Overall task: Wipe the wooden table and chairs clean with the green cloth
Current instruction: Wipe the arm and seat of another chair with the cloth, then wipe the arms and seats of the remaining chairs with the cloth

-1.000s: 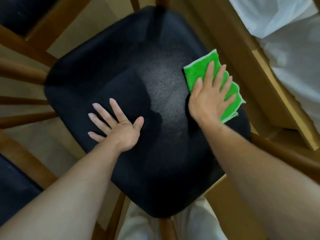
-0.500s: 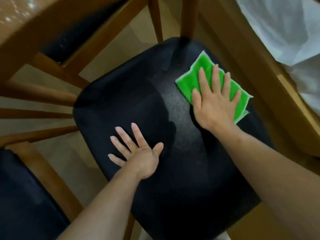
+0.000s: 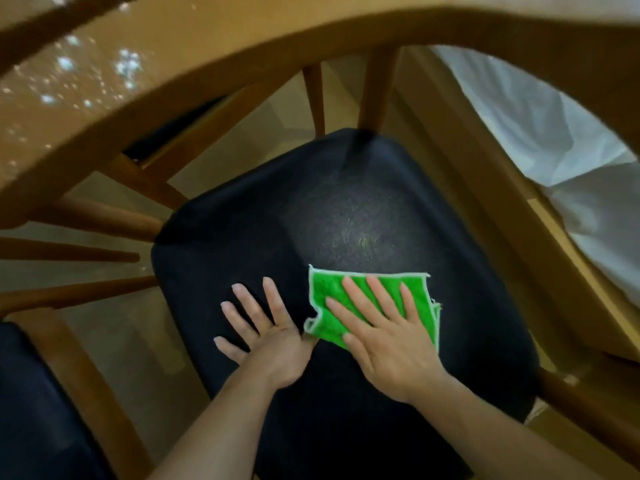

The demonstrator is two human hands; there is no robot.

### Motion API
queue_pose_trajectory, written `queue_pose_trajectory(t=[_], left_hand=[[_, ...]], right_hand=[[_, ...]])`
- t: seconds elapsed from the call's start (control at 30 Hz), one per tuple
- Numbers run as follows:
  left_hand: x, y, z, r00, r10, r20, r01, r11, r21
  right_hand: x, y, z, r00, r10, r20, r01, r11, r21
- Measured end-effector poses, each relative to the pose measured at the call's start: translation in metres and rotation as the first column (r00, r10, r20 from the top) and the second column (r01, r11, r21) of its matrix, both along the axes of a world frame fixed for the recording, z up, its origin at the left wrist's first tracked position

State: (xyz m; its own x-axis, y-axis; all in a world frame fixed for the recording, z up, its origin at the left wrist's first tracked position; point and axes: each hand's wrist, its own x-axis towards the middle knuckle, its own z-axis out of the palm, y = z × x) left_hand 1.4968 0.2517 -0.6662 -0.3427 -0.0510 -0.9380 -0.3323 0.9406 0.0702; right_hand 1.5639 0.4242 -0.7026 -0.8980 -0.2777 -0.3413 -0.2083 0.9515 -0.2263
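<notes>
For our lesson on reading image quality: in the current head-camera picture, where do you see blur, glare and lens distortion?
Head view: the curved wooden chair back at the top is smeared by blur and bowed by the wide-angle lens; white glare specks dot the glossy wood at upper left; a pale lit patch sits on the dark seat above the green cloth; both hands are fairly sharp.

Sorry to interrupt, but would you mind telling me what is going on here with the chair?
A person is wiping a chair's black seat cushion with a green cloth. The right hand lies flat on the cloth with fingers straight, pressing it onto the near part of the seat. The left hand rests open on the cushion right beside it, its thumb side at the cloth's edge. The chair's curved wooden backrest arches across the top of the view, and the shiny wooden table lies beyond it.
</notes>
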Motion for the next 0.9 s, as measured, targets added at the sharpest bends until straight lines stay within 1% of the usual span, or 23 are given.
queue_pose_trajectory(t=[0.03, 0.07, 0.1, 0.13, 0.17, 0.23, 0.27, 0.3, 0.33, 0.37, 0.43, 0.47, 0.5, 0.53, 0.6, 0.67, 0.7, 0.73, 0.77, 0.8, 0.83, 0.87, 0.9], left_hand=[[0.000, 0.000, 0.000, 1.000, -0.006, 0.000, 0.006, 1.000, 0.010], [0.000, 0.000, -0.001, 1.000, -0.009, 0.002, 0.009, 1.000, 0.020], [0.000, 0.000, -0.003, 1.000, -0.009, 0.004, 0.009, 1.000, 0.027], [0.000, -0.001, -0.005, 1.000, -0.007, 0.006, 0.007, 1.000, 0.027], [0.000, 0.000, -0.008, 1.000, -0.004, 0.011, 0.003, 1.000, 0.017], [0.001, 0.002, -0.016, 1.000, 0.005, 0.021, -0.005, 0.999, -0.037], [0.002, 0.004, -0.022, 1.000, 0.005, 0.021, -0.003, 0.997, -0.078], [0.002, 0.005, -0.027, 1.000, 0.001, 0.018, 0.001, 0.993, -0.118], [0.003, 0.006, -0.031, 1.000, -0.002, 0.003, 0.003, 0.989, -0.145], [0.003, 0.006, -0.034, 1.000, -0.006, -0.012, 0.004, 0.987, -0.164], [0.003, 0.006, -0.037, 0.999, -0.010, -0.040, 0.003, 0.982, -0.187], [0.004, 0.005, -0.039, 0.997, -0.015, -0.071, 0.001, 0.983, -0.183], [0.006, 0.003, -0.039, 0.994, -0.027, -0.104, 0.009, 0.986, -0.164], [0.011, -0.001, -0.036, 0.989, -0.057, -0.135, 0.039, 0.990, -0.136], [0.022, -0.018, -0.030, 0.963, -0.172, -0.207, 0.164, 0.985, -0.055], [0.045, -0.034, -0.017, 0.923, -0.266, -0.279, 0.283, 0.959, 0.021], [0.059, -0.041, -0.009, 0.919, -0.265, -0.292, 0.288, 0.957, 0.039], [0.072, -0.045, -0.001, 0.928, -0.230, -0.292, 0.253, 0.967, 0.043], [0.084, -0.048, 0.008, 0.945, -0.189, -0.266, 0.206, 0.978, 0.036], [0.095, -0.049, 0.018, 0.962, -0.160, -0.222, 0.173, 0.984, 0.039], [0.105, -0.047, 0.030, 0.975, -0.140, -0.171, 0.154, 0.986, 0.071], [0.115, -0.043, 0.041, 0.986, -0.113, -0.127, 0.128, 0.984, 0.123], [0.124, -0.039, 0.054, 0.992, -0.079, -0.100, 0.095, 0.980, 0.174]], right_hand=[[-0.002, 0.008, 0.001, 0.999, -0.037, 0.010, 0.037, 0.999, 0.015], [-0.012, 0.016, 0.000, 0.993, -0.116, 0.004, 0.116, 0.993, 0.036], [-0.031, 0.023, -0.003, 0.974, -0.227, -0.020, 0.228, 0.972, 0.060], [-0.056, 0.027, -0.008, 0.934, -0.355, -0.041, 0.357, 0.931, 0.077], [-0.086, 0.028, -0.011, 0.872, -0.487, -0.049, 0.489, 0.869, 0.075], [-0.149, 0.021, -0.018, 0.718, -0.694, -0.049, 0.695, 0.718, 0.016], [-0.178, 0.012, -0.019, 0.663, -0.747, -0.042, 0.747, 0.664, -0.016], [-0.199, -0.003, -0.017, 0.650, -0.759, -0.037, 0.758, 0.651, -0.034], [-0.211, -0.022, -0.016, 0.685, -0.727, -0.047, 0.726, 0.686, -0.046], [-0.213, -0.042, -0.014, 0.757, -0.651, -0.061, 0.648, 0.759, -0.060], [-0.190, -0.086, -0.013, 0.912, -0.396, -0.106, 0.386, 0.917, -0.099], [-0.169, -0.105, -0.013, 0.956, -0.273, -0.110, 0.258, 0.957, -0.132], [-0.149, -0.116, -0.012, 0.980, -0.180, -0.087, 0.165, 0.973, -0.160], [-0.129, -0.117, -0.009, 0.991, -0.117, -0.062, 0.105, 0.978, -0.178], [-0.098, -0.100, -0.007, 0.999, -0.046, -0.023, 0.041, 0.982, -0.187], [-0.061, -0.066, -0.002, 0.999, -0.050, 0.023, 0.053, 0.984, -0.173], [-0.039, -0.050, 0.004, 0.996, -0.071, 0.055, 0.079, 0.984, -0.157], [-0.016, -0.037, 0.011, 0.987, -0.128, 0.097, 0.142, 0.977, -0.157], [0.005, -0.028, 0.023, 0.965, -0.197, 0.171, 0.225, 0.960, -0.164], [0.022, -0.023, 0.037, 0.911, -0.310, 0.272, 0.366, 0.912, -0.186], [0.035, -0.019, 0.056, 0.825, -0.424, 0.375, 0.521, 0.827, -0.212], [0.048, -0.016, 0.077, 0.714, -0.524, 0.464, 0.673, 0.697, -0.247], [0.059, -0.014, 0.097, 0.614, -0.595, 0.520, 0.781, 0.553, -0.290]])
